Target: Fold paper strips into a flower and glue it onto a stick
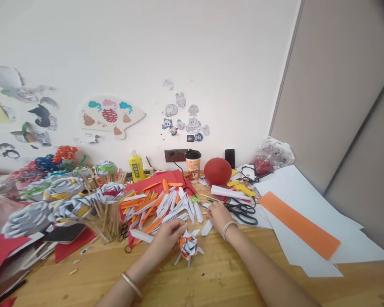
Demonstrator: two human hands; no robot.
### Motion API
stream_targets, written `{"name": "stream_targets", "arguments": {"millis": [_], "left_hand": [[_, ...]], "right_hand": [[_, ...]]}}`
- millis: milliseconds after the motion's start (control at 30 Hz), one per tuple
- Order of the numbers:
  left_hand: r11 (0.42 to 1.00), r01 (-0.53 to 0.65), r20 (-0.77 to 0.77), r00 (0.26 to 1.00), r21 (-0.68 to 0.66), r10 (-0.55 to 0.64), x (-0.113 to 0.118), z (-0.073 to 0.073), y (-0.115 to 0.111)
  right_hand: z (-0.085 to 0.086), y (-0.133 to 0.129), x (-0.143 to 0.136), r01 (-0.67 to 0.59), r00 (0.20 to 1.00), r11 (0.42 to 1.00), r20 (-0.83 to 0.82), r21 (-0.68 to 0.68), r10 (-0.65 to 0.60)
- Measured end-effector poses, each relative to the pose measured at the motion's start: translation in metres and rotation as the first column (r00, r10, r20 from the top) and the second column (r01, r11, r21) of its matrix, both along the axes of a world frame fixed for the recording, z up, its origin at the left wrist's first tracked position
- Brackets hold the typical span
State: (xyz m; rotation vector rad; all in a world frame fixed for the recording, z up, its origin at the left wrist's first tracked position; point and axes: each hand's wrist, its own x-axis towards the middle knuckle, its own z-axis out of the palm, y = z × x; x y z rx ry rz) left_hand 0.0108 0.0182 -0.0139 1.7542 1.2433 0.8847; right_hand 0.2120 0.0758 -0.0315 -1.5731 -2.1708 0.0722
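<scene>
We've got the left hand [167, 237] at the paper flower [188, 246], front center over the table [214, 283]: thumb and fingers curled nearly closed, pinching its upper left edge. Flower is orange and white, pointed tabs sticking out around it. Right hand [220, 214] is ahead and to the right of it, palm down, fingers bent and partly closed, tips down by a few white folded pieces; we can't tell if they have hold of one. Black scissors [245, 213] lie just right of that hand, handles toward us. Beyond and left of the flower we have the pile of folded strips [171, 204], white and orange, partly over red paper [173, 176]. Right side: white sheets [310, 204] overlapping, orange strip [299, 224] lying diagonally on them. Behind the scissors: a yellow-handled tool [244, 189] with a white roll [230, 192] just left of it. Back row near the wall, left to right: yellow bottle [136, 167], lidded paper cup [193, 167] upright, red balloon [217, 171] just beside the cup. Left side: big paper flowers on sticks [72, 207] bunched together, dark flat device [65, 233] in front of them on red paper.
</scene>
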Motion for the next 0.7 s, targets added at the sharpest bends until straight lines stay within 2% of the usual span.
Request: {"name": "stream_targets", "arguments": {"millis": [133, 267, 300, 367, 433, 500, 700], "left_hand": [[1.000, -0.007, 0.018, 1.000, -0.011, 0.007, -0.001, 0.004, 0.000], [1.000, -0.001, 0.013, 1.000, 0.002, 0.001, -0.001, 0.008, -0.001], [1.000, -0.002, 0.010, 1.000, 0.009, 0.002, -0.002, 0.009, -0.001], [1.000, -0.005, -0.003, 1.000, 0.029, 0.005, -0.001, 0.010, -0.001], [0.999, -0.012, -0.022, 1.000, 0.053, 0.014, -0.001, 0.010, -0.002], [0.997, -0.024, -0.044, 0.999, 0.077, 0.028, -0.001, 0.010, -0.002], [0.987, -0.056, -0.119, 0.990, 0.152, 0.074, 0.000, 0.005, 0.000]], "right_hand": [[0.000, -0.002, -0.006, -0.027, 1.000, 1.000, -0.001, 0.003, 0.027], [0.015, -0.019, -0.011, -0.126, 0.990, 0.990, -0.062, 0.064, 0.130], [0.019, -0.026, -0.013, -0.192, 0.976, 0.978, -0.088, 0.082, 0.199], [0.026, -0.039, -0.019, -0.407, 0.869, 0.899, -0.234, 0.163, 0.436], [0.028, -0.049, -0.025, -0.525, 0.783, 0.823, -0.257, 0.215, 0.567], [0.029, -0.055, -0.030, -0.567, 0.757, 0.789, -0.226, 0.237, 0.613], [0.028, -0.055, -0.032, -0.588, 0.772, 0.753, -0.073, 0.295, 0.632]]}}
